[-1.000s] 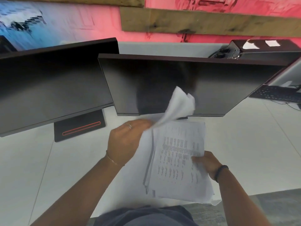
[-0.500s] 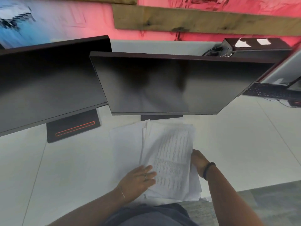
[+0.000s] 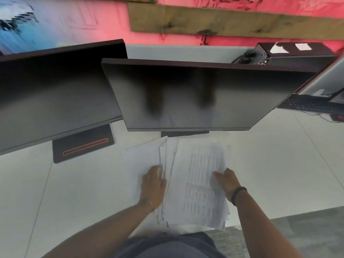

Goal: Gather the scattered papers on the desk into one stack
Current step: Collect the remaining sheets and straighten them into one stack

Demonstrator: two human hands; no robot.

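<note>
We have the papers point(image 3: 195, 183) lying on the white desk point(image 3: 270, 174), just in front of the middle monitor point(image 3: 195, 94), with their near edge close to the desk's front edge. Our left hand point(image 3: 152, 187) presses against the left side of the pile, fingers curled at its edge. Our right hand point(image 3: 226, 181) lies on the right side, fingers spread loosely over the printed top sheet. A single sheet point(image 3: 139, 161) sticks out to the left under the pile.
</note>
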